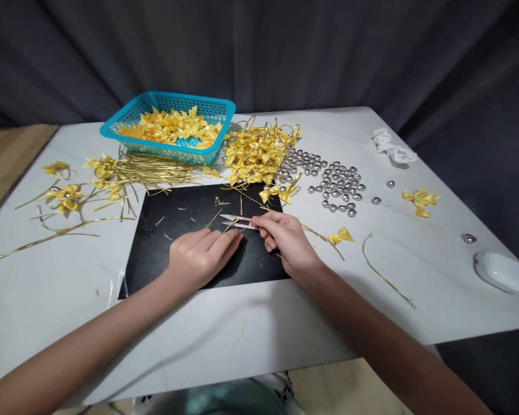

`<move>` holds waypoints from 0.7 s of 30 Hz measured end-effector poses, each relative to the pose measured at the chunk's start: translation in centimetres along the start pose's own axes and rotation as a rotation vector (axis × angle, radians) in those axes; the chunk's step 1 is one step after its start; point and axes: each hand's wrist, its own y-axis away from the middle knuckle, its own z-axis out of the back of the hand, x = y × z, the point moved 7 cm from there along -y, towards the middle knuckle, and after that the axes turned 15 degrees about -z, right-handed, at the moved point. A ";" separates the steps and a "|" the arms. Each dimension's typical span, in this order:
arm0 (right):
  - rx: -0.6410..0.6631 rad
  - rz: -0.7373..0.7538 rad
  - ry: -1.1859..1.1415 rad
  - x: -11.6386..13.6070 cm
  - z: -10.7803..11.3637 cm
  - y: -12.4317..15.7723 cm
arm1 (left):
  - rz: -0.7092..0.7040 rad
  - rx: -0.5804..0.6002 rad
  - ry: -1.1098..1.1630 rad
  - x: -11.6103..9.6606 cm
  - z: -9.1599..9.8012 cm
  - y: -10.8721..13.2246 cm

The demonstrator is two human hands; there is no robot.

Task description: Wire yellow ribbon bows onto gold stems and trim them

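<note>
- At the centre of the frame, our right hand [288, 239] holds small thread snips with pinkish handles and slim silvery blades [244, 218], thumb and curled fingers closed on them, tips pointing left and slightly apart.
- Just left of them, our left hand [199, 253] rests palm down on the black rectangular mat [149, 262], fingers bent and close together; the thumb is hidden, so we cannot tell whether they pinch anything.
- Between those fingertips and the blades lies a thin, shiny gold wire strand [230, 225].
- We judge the snips light, stiff and springy, best held by the handles, clear of the sharp tips.
- We expect the strand to be light, bendable and rather slippery, best pinched close to the blades.
- Upper centre, we see a heap of soft-looking yellow ribbon bows [255, 150], probably easily crushed.
</note>
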 end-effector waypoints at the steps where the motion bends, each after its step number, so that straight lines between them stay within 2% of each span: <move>1: -0.001 -0.001 -0.003 0.0 0.0 0.0 | 0.002 0.010 -0.002 0.0 -0.1 0.0; 8: 0.018 -0.009 -0.057 -0.1 0.2 -0.1 | 0.043 0.039 -0.019 0.5 -0.2 0.6; 11: 0.026 -0.009 -0.076 -0.1 0.2 -0.2 | 0.051 0.020 0.017 0.6 -0.3 0.7; 15: 0.032 -0.010 -0.093 -0.1 0.3 -0.3 | 0.096 0.053 0.087 0.8 -0.7 0.9; 18: 0.035 -0.011 -0.097 -0.1 0.3 -0.3 | 0.165 0.059 0.223 1.0 -0.9 0.8; 21: 0.047 -0.012 -0.093 -0.1 0.2 -0.2 | 0.323 0.041 0.417 1.5 -1.2 1.0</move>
